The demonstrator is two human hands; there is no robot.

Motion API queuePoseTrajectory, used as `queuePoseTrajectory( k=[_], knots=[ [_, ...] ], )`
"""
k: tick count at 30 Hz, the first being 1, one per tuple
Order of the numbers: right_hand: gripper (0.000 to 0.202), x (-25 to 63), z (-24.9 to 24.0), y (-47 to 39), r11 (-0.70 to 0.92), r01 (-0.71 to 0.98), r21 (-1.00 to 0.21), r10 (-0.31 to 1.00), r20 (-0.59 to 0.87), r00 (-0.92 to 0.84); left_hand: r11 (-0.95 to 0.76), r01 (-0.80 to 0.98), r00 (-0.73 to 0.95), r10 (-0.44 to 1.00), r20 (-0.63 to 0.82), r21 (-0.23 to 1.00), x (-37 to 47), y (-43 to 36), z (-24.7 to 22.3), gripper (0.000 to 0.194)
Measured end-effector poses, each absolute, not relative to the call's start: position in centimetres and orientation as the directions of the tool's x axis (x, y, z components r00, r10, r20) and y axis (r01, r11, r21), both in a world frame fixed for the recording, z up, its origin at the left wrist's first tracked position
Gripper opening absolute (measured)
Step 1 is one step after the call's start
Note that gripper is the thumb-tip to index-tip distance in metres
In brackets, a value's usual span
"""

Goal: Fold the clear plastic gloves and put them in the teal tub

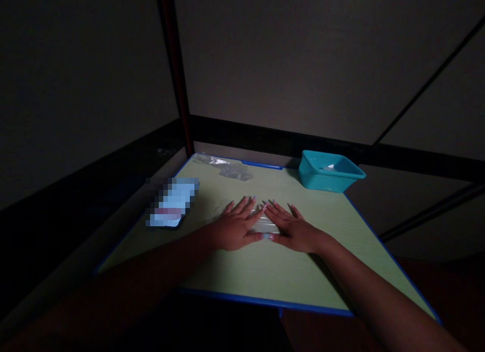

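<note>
Though the room is dim, the head view shows both hands laid flat on a pale green table (333, 241) with a blue rim; the left hand (235, 225) and the right hand (291, 228) lie palm down, fingers spread and angled inward so their tips nearly meet; between and partly under them lies a clear plastic packet (265, 224), flat on the tabletop; its long axis appears to run left to right across the person, though its edges are hard to trace in the low light; neither hand grips it, both press or rest on it with fingers extended; the packet sits just ahead of the two thumbs, about midway between the hands, so neither is clearly nearer.

Same view, farther out: a teal plastic tub (329, 171) stands at the far right corner of the table, well apart from the right hand, with something small and pale inside that I cannot identify; crumpled clear plastic wrapping (227, 167) lies near the far edge, beyond the left hand; a blurred-out flat rectangular object (172, 203) lies to the left of the left hand, near but not touching; a dark upright post (178, 69) rises behind the table's far left corner.
</note>
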State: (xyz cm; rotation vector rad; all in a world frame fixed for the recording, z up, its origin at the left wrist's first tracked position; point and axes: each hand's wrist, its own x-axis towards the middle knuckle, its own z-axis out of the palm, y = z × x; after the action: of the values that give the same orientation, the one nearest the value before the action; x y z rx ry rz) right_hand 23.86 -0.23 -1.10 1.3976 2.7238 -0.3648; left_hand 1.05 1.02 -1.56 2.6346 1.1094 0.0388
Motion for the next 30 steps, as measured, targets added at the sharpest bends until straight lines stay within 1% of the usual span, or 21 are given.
queuePoseTrajectory(
  k=[4,8,11,13,15,17,19,21,23,25,28,30],
  knots=[
    [0.074,23.8,-0.9,-0.3,0.560,0.810,-0.175,0.793,-0.170,-0.585,-0.525,0.800,0.573,0.811,-0.113,0.290,0.5,1.2,-1.5,0.075],
    [0.075,23.8,-0.9,-0.3,0.566,0.806,-0.173,0.789,-0.171,-0.590,-0.405,0.867,0.459,0.876,-0.146,0.291,0.2,1.4,-1.3,0.077],
    [0.074,23.7,-0.9,-0.4,0.567,0.803,-0.183,0.790,-0.156,-0.593,-0.345,0.897,0.390,0.912,-0.129,0.277,0.0,1.8,-1.3,0.079],
    [0.075,23.6,-0.8,-0.5,0.558,0.808,-0.191,0.797,-0.149,-0.585,-0.334,0.897,0.373,0.923,-0.092,0.290,0.1,2.3,-1.3,0.079],
    [0.076,23.7,-0.6,-0.5,0.544,0.814,-0.205,0.809,-0.127,-0.573,-0.376,0.871,0.397,0.918,-0.002,0.318,0.1,2.9,-1.2,0.076],
    [0.074,24.0,-0.3,-0.4,0.520,0.826,-0.220,0.837,-0.063,-0.543,-0.489,0.801,0.465,0.872,0.156,0.346,0.1,3.3,-1.1,0.068],
    [0.064,24.4,-0.1,-0.1,0.476,0.849,-0.229,0.876,0.039,-0.480,-0.646,0.673,0.562,0.764,0.318,0.362,0.0,3.6,-1.0,0.051],
    [0.050,25.0,0.0,0.3,0.427,0.873,-0.235,0.903,0.150,-0.402,-0.761,0.531,0.645,0.648,0.406,0.372,-0.1,3.7,-0.7,0.032],
    [0.038,25.6,0.1,0.8,0.402,0.883,-0.243,0.907,0.241,-0.346,-0.814,0.440,0.700,0.576,0.423,0.379,-0.3,3.7,-0.4,0.023],
    [0.030,26.0,0.1,1.3,0.410,0.872,-0.267,0.894,0.309,-0.326,-0.833,0.406,0.731,0.543,0.413,0.377,-0.3,3.6,-0.2,0.021],
    [0.020,26.3,0.1,1.6,0.476,0.814,-0.331,0.862,0.360,-0.358,-0.845,0.399,0.768,0.520,0.374,0.356,-0.3,3.4,0.0,0.018],
    [0.015,26.3,0.2,1.6,0.526,0.769,-0.363,0.840,0.364,-0.403,-0.850,0.414,0.781,0.516,0.353,0.327,-0.3,3.4,-0.2,0.018]
  ],
)
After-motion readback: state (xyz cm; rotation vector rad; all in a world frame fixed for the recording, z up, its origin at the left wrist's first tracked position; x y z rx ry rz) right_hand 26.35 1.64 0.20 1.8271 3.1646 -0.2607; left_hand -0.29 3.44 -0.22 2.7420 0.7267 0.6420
